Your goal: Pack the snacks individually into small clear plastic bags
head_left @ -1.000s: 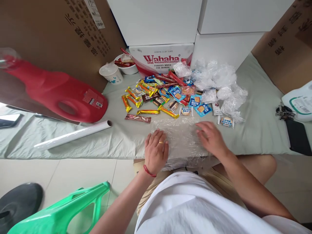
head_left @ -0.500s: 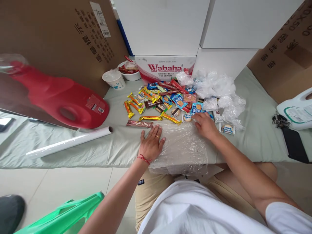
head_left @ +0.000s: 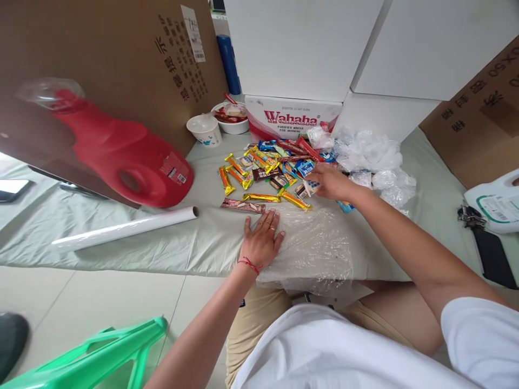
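While your left hand [head_left: 261,243] lies on plastic film [head_left: 318,237], fingers spread, your right hand [head_left: 330,182] is at a white packet [head_left: 311,187]; whether its fingers pinch it, I cannot tell.

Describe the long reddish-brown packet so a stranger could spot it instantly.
Find the white cardboard box with red Wahaha lettering; colourful snack packets lie heaped before it. At their near edge, beside the left hand, lies the long, flat packet, reddish-brown unlike the yellow wrapped bars just beyond.

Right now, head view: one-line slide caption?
Left hand rests at the clear film; right hand is at the wrapped snacks.
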